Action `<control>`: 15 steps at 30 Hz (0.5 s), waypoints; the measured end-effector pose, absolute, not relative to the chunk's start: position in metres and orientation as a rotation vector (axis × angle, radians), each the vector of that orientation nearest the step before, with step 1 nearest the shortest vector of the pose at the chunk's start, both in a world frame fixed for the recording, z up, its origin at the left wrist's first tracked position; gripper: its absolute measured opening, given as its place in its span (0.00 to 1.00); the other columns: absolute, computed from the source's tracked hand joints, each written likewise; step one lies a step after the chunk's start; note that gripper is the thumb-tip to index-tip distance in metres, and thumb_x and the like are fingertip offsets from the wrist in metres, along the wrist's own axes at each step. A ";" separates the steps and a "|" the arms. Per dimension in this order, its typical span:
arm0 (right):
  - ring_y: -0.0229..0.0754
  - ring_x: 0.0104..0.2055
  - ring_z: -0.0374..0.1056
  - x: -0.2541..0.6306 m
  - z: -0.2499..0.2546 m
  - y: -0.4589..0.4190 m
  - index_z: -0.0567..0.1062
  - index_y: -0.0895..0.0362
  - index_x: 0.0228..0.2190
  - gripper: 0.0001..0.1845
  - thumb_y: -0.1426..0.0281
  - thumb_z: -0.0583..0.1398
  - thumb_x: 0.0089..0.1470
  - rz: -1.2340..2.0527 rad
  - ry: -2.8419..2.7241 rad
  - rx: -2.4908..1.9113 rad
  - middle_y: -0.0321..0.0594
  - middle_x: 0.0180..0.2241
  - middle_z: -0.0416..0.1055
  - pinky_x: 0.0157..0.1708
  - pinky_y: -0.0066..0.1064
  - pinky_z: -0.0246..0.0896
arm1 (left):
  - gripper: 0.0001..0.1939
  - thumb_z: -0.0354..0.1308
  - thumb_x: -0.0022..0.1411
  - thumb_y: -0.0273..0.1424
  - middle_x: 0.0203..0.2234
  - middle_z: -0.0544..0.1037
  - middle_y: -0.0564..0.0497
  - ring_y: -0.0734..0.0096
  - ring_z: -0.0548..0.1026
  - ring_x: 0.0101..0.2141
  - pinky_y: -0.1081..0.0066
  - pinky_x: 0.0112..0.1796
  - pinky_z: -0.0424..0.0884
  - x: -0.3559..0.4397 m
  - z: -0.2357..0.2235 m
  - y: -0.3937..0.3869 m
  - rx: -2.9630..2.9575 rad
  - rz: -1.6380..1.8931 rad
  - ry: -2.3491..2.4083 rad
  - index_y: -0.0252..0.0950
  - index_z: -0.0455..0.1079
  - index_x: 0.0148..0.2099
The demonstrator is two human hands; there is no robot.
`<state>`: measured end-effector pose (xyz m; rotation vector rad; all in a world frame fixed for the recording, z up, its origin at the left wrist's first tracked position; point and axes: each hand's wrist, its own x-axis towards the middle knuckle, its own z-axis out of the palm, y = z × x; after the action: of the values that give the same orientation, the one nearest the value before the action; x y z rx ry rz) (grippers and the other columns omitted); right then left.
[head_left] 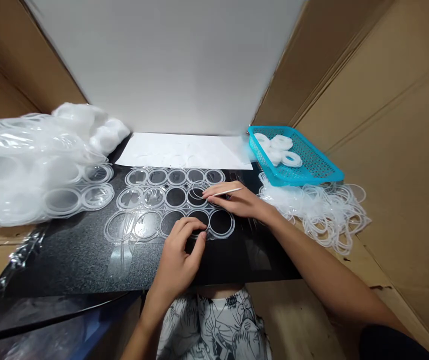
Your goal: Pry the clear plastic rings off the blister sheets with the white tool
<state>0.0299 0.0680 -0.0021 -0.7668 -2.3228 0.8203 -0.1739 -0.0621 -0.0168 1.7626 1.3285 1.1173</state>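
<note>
A clear plastic sheet [164,210] with rows of round rings lies flat on the black tabletop. My right hand [237,199] is over its right side, closed round a thin white stick [229,191] with a pointed end. By those fingertips a loose clear ring [193,186] stands slightly raised over the middle row; whether the fingers pinch it is unclear. My left hand [184,250] rests on the front row, fingers bent and thumb apart, its fingertips touching the sheet near one circle. Nothing shows in its grasp.
Piled clear ring sheets [41,170] fill the left side. White paper [184,150] lies behind the sheet. At the back right stands a blue basket [312,175] with white ring stacks [282,142]; loose clear rings [330,215] lie heaped beside it. Cardboard walls [398,125] flank the table.
</note>
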 end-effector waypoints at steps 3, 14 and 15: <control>0.46 0.50 0.79 0.035 -0.001 0.066 0.85 0.47 0.43 0.11 0.65 0.61 0.66 0.824 -2.214 -0.879 0.38 0.46 0.83 0.52 0.41 0.74 | 0.06 0.53 0.74 0.31 0.46 0.76 0.49 0.64 0.74 0.50 0.62 0.52 0.69 -0.175 -0.016 -0.064 1.760 1.088 1.297 0.42 0.72 0.48; 0.44 0.40 0.74 0.045 -0.022 0.072 0.82 0.46 0.51 0.15 0.65 0.58 0.69 0.346 -2.342 -0.945 0.43 0.43 0.76 0.41 0.38 0.70 | 0.07 0.53 0.74 0.30 0.50 0.75 0.47 0.58 0.70 0.53 0.55 0.54 0.67 -0.172 -0.018 -0.064 1.963 0.851 1.348 0.42 0.72 0.50; 0.45 0.41 0.74 0.045 -0.024 0.072 0.82 0.46 0.51 0.15 0.65 0.58 0.69 0.325 -2.329 -0.955 0.43 0.43 0.76 0.42 0.38 0.70 | 0.07 0.53 0.74 0.30 0.50 0.75 0.47 0.58 0.69 0.53 0.55 0.54 0.67 -0.172 -0.018 -0.065 1.983 0.840 1.347 0.41 0.72 0.49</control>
<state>0.0447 0.0724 -0.0244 -0.9549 -2.3293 0.3249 -0.1722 -0.0646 -0.0179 1.9827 1.3472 0.8397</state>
